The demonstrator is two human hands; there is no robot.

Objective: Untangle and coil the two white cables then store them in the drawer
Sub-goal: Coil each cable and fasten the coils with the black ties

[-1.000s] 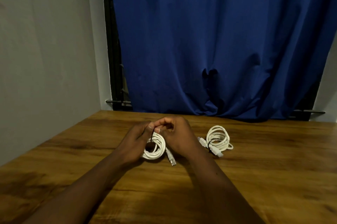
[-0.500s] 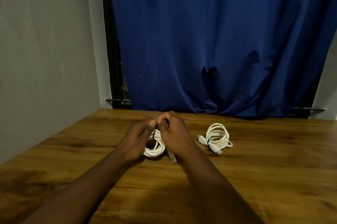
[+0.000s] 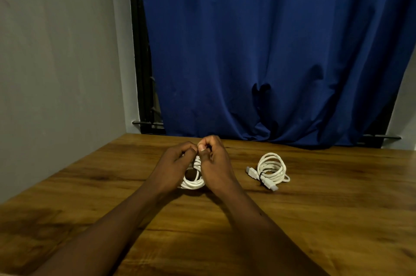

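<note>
A coiled white cable (image 3: pixel 193 182) stands between my two hands near the middle of the wooden table (image 3: pixel 315 219). My left hand (image 3: pixel 174 164) holds the coil from the left with curled fingers. My right hand (image 3: pixel 213 163) pinches something small at the coil's top with thumb and forefinger; what it pinches is too small to tell. Most of this coil is hidden behind my hands. A second white cable (image 3: pixel 271 169), coiled and bound with a dark tie, lies on the table to the right, its plugs pointing left and toward me. No drawer is in view.
A blue curtain (image 3: pixel 270 50) hangs behind the table's far edge. A grey wall (image 3: pixel 56 62) runs along the left side. A dark window frame (image 3: pixel 141 62) stands between wall and curtain.
Both hands have lifted the coil slightly and drawn closer together at its top. The plug that hung below my right hand is now hidden. The second cable has not moved.
</note>
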